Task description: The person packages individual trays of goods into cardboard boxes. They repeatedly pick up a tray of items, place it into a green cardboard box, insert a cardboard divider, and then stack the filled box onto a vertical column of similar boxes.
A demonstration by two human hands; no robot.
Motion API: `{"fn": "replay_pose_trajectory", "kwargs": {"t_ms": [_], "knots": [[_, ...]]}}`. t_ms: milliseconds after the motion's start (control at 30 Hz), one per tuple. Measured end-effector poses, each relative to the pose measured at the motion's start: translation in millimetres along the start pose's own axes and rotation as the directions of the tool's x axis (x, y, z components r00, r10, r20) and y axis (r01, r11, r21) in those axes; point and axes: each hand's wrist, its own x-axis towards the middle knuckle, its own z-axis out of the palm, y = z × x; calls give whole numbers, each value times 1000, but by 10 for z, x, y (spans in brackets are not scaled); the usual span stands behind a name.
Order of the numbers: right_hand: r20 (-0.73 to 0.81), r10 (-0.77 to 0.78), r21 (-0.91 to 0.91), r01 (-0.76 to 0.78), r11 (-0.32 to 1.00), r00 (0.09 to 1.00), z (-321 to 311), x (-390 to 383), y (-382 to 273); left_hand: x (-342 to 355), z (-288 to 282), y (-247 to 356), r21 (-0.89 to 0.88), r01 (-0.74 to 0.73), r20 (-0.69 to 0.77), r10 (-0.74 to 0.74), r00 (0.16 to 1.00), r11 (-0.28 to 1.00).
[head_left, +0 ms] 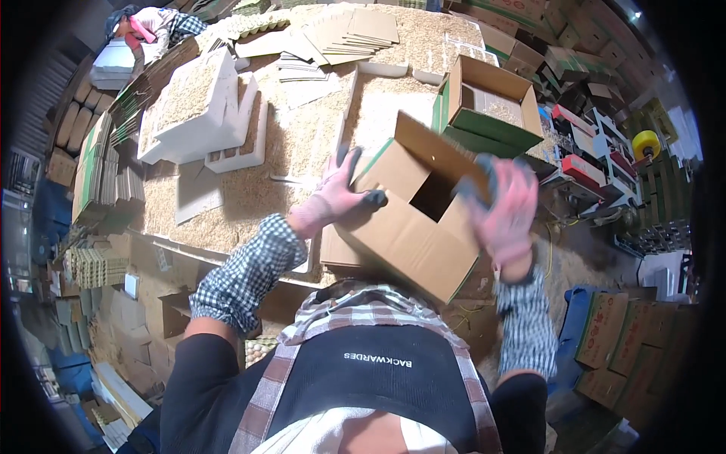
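Observation:
An open cardboard box (412,240) is tilted in front of me, its flaps raised and a dark gap showing its inside. My left hand (339,189), in a pink glove with dark fingertips, grips the box's left edge, its thumb over the cardboard and its fingers along the outer side. On the opposite side, my right hand (507,204), gloved the same way, is at the right flap. Motion smears its fingers, so their hold on the cardboard cannot be made out. Beyond the box stands another open carton (495,106) with green sides and some shavings inside.
A broad table covered in wood shavings (295,140) holds white foam boxes (189,113) and flat cardboard sheets (352,34). At the right stands a machine with yellow tape (645,144). Stacked cartons (620,340) are at lower right. Egg trays (94,267) lie left; another person (151,34) works far left.

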Motion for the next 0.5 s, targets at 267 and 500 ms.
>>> {"fn": "replay_pose_trajectory", "kwargs": {"t_ms": [267, 500], "knots": [[-17, -38, 258, 42, 965, 999, 395, -989, -177, -224, -177, 209, -480, 3, 45, 21, 999, 878], [553, -93, 550, -447, -706, 828, 1009, -1275, -176, -86, -364, 1261, -83, -756, 149, 759, 634, 649]]}}
